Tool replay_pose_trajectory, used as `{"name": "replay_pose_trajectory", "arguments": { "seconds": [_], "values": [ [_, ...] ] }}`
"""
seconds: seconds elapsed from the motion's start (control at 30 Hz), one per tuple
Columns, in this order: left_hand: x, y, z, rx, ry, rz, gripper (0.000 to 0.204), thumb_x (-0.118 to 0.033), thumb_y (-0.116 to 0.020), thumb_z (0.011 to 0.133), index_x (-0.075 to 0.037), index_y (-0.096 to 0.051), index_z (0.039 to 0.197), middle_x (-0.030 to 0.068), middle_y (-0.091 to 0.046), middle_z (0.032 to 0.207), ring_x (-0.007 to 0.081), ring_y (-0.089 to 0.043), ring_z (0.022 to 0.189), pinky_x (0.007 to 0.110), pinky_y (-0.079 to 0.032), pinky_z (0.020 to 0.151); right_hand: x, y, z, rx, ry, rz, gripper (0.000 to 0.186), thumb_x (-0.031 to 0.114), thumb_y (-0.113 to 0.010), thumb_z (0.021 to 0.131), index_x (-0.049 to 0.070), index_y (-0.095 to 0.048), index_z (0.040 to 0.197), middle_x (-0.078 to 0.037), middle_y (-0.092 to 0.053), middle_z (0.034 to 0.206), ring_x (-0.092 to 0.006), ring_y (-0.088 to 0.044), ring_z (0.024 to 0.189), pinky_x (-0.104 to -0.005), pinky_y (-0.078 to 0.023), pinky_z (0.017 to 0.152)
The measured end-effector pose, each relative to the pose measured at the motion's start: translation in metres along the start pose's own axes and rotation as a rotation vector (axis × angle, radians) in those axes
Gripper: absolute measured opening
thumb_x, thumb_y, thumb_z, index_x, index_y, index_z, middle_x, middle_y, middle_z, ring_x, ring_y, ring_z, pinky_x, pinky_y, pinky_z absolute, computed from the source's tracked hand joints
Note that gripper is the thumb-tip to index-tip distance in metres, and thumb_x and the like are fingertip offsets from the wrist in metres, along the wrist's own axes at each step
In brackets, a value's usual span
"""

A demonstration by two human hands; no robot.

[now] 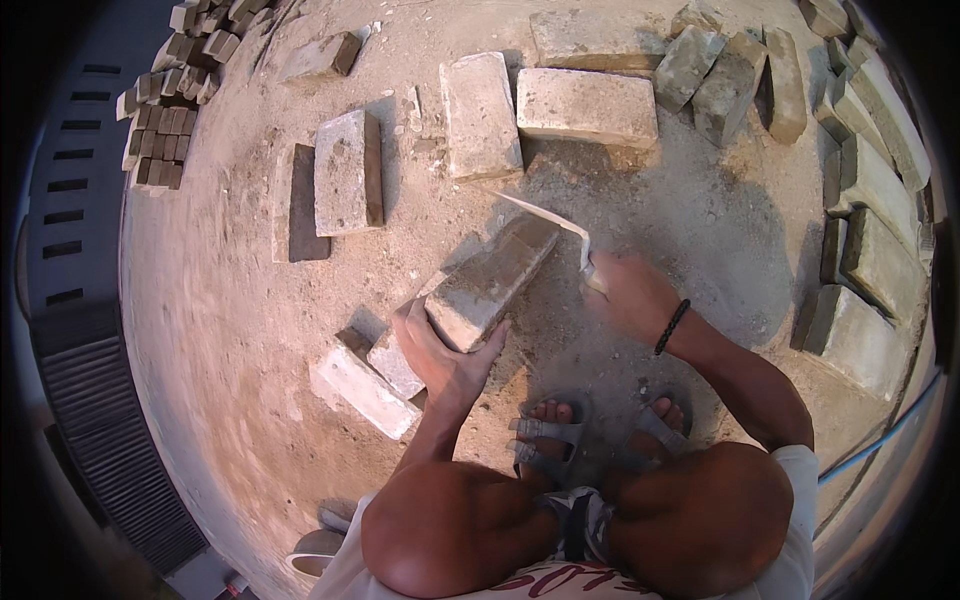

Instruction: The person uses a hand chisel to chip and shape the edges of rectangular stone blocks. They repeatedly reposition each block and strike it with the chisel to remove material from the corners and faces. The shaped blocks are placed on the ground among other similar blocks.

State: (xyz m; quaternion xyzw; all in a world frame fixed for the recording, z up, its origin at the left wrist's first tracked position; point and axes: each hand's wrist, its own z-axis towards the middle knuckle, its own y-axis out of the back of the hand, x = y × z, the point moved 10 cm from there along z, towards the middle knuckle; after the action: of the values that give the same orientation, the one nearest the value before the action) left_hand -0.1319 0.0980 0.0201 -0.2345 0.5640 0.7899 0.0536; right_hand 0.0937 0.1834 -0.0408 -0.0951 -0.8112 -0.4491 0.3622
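- Brick (490, 275) sat slantwise before the person's shins, near end in the left hand (450, 365), far end pointing up and to the right; its underside was out of sight, so whether it touched the ground (235, 330) could not be told.
- Those left fingers (408, 325) were grasping it: they wrapped the left side of the near end, tips partly lost behind the edge, while the thumb pressed along the right side.
- The right hand (635, 300) was clenched round a trowel (550, 217); the fist covered most of the handle, and its fingertips were hard to make out.
- The trowel's blade showed nearly edge-on, reaching leftward just past the brick's far end; whether the two touched could not be told.
- Below and left of the left hand lay two pale blocks (365, 393), one partly hidden by the wrist.
- Both sandals (545, 430) were partly covered by the bent knees (455, 530).
- At lower left a bucket (308, 563) was partly hidden by the shirt.
- Blocks along the right (870, 260) ran into the dark fisheye rim, and a brick pile (165, 135) at upper left was cut off at the top.
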Motion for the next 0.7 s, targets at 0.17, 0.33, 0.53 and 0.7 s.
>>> {"name": "replay_pose_trajectory", "arguments": {
  "seconds": [0.17, 0.33, 0.53, 0.7],
  "values": [
    [-0.01, -0.013, -0.01, 0.063, -0.013, -0.013, 0.102, -0.037, -0.095, 0.053, 0.005, -0.041, 0.128, 0.0198, -0.043, 0.108, 0.0371, -0.047, 0.101, 0.048, -0.04, 0.087, 0.056, -0.023, -0.051, 0.08, 0.183, 0.131, 0.028, 0.023, -0.062, 0.088, -0.001, -0.053, 0.1, -0.024, -0.066, 0.083, -0.0457, -0.064, 0.078, -0.0542, -0.05, 0.071],
    [-0.008, -0.005, -0.009, 0.019, 0.01, -0.039, 0.098, -0.035, -0.095, 0.054, 0.004, -0.041, 0.127, 0.02, -0.044, 0.108, 0.0368, -0.046, 0.101, 0.048, -0.04, 0.084, -0.011, 0.016, -0.008, 0.053, -0.018, -0.073, 0.031, 0.023, -0.066, 0.086, 0.0, -0.055, 0.105, -0.026, -0.065, 0.082, -0.0472, -0.064, 0.082, -0.0529, -0.051, 0.071],
    [-0.018, -0.011, -0.008, 0.09, -0.053, -0.135, 0.099, -0.047, -0.087, 0.066, 0.007, -0.037, 0.134, 0.0244, -0.044, 0.116, 0.04, -0.046, 0.109, 0.049, -0.037, 0.093, 0.026, -0.024, -0.035, 0.095, 0.044, 0.137, 0.03, 0.023, -0.062, 0.086, -0.001, -0.054, 0.103, -0.026, -0.066, 0.082, -0.0462, -0.065, 0.083, -0.0541, -0.051, 0.074],
    [-0.007, -0.005, -0.013, 0.204, -0.107, -0.302, 0.1, -0.061, -0.063, 0.087, 0.013, -0.026, 0.145, 0.0294, -0.042, 0.13, 0.0423, -0.044, 0.117, 0.051, -0.031, 0.104, -0.032, 0.001, -0.011, 0.115, -0.118, -0.007, 0.034, 0.024, -0.064, 0.087, -0.003, -0.056, 0.107, -0.027, -0.065, 0.083, -0.0476, -0.064, 0.081, -0.0525, -0.051, 0.072]
  ]
}}
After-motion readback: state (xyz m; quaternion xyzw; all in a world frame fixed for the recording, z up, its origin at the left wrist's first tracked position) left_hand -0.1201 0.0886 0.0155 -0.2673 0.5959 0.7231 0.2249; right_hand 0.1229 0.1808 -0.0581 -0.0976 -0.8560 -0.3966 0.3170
